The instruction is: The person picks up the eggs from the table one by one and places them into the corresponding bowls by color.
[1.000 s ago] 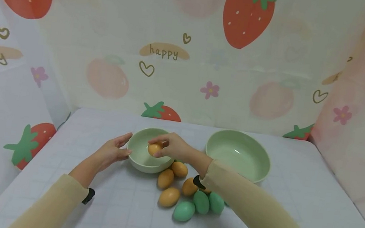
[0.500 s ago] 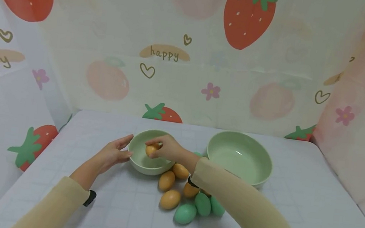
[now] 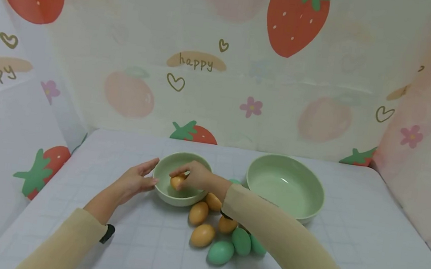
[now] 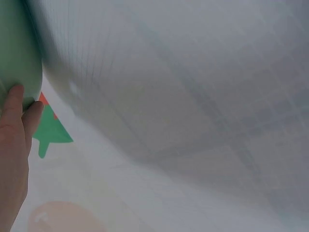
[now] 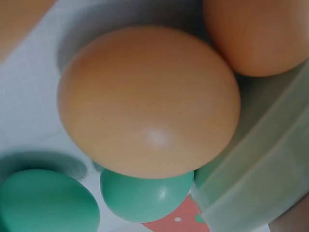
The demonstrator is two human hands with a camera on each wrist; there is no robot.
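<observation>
My right hand (image 3: 198,178) pinches an orange-brown egg (image 3: 177,182) between thumb and fingers, low inside the small pale green bowl (image 3: 163,175). At that bowl's left side, my left hand (image 3: 133,183) touches the outer wall with nearly straight fingers and thumb. The left wrist view has the left fingertips (image 4: 16,92) against the bowl's green outside (image 4: 19,48). Outside the small bowl, on its right, lie several orange-brown eggs (image 3: 202,235) and several green eggs (image 3: 220,252). One brown egg (image 5: 149,101) fills much of the right wrist view, hiding part of a green egg (image 5: 147,195); the held egg is not identifiable there.
A larger pale green bowl (image 3: 286,183) stands at the back right, its near side partly behind the right sleeve (image 3: 269,222). The right forearm passes over some of the eggs. A strawberry-print sheet (image 3: 204,97) hangs behind the white table (image 3: 137,241).
My right hand has moved slightly left and lower into the small bowl, still pinching the egg. The left hand has stayed at the bowl's side. The head view has shifted a little.
</observation>
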